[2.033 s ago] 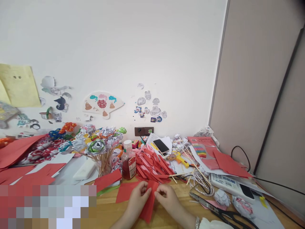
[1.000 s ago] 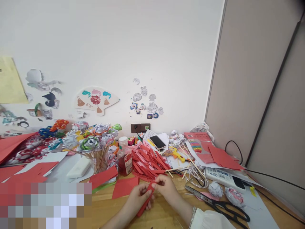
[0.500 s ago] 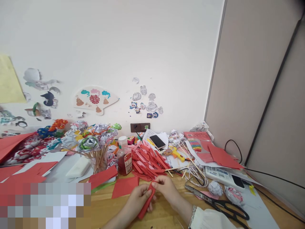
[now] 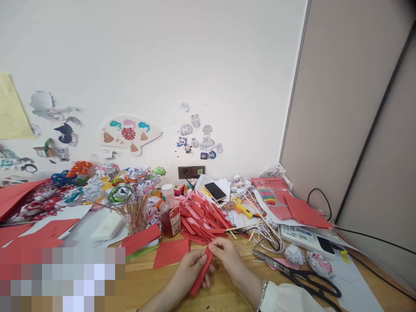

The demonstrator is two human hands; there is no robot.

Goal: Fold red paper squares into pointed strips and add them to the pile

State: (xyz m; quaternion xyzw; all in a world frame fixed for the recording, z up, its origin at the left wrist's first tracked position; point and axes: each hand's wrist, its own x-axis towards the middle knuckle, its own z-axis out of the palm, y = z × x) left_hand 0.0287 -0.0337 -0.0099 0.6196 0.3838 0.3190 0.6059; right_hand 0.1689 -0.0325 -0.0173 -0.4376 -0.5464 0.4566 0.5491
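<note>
A folded strip of red paper slants between my two hands near the front of the table. My left hand grips it with the thumb on top and the fingers behind. At its upper end, my right hand pinches the paper between thumb and forefinger. Just beyond my hands lies a pile of red and pink paper strips. A flat red paper square rests on the table left of my hands.
Scissors lie at the right, by crumpled paper balls and a bead string. Behind are a bottle of red liquid, a phone, a yellow glue gun and a jar of sticks with paper flowers.
The view has shifted very slightly. Both hands keep hold of the red paper strip in nearly the same place.
</note>
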